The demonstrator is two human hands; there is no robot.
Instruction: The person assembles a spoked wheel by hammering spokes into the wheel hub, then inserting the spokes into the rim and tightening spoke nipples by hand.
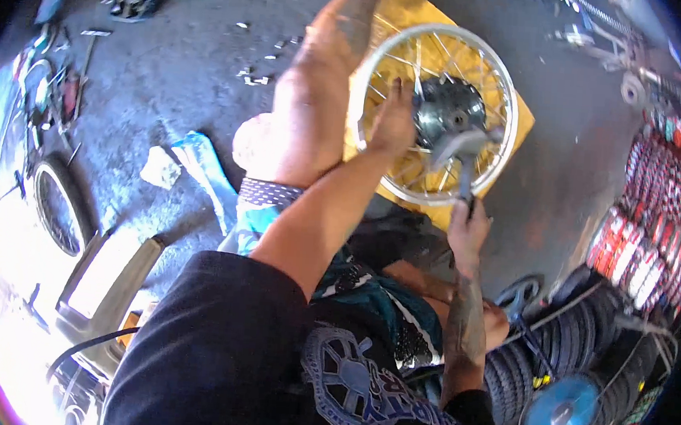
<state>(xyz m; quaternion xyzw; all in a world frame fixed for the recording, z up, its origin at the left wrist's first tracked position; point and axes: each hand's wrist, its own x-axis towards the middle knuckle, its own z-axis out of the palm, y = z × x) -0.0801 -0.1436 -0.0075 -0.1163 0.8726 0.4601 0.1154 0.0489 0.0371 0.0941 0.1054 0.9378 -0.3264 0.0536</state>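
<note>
A spoked motorcycle wheel rim (379,53) lies flat on a yellow board (522,119), with a shiny dark hub (435,123) at its middle. My left hand (395,125) lies over the spokes at the hub's left side, its visible fingers stretched out; the thumb is hard to make out. A hammer (466,178) is in my right hand (468,228), which is closed round its handle near the rim's lower edge. Motion blurs the hammer head over the lower right of the hub, and I cannot tell whether it touches.
Small metal pieces (254,77) lie left of my bent leg. Farther left are a crumpled white cloth (160,167) and another wheel (61,205). Stacked tyres (577,332) stand at the lower right, below red-and-white packages (642,249). A blue disc (562,413) leans near the tyres.
</note>
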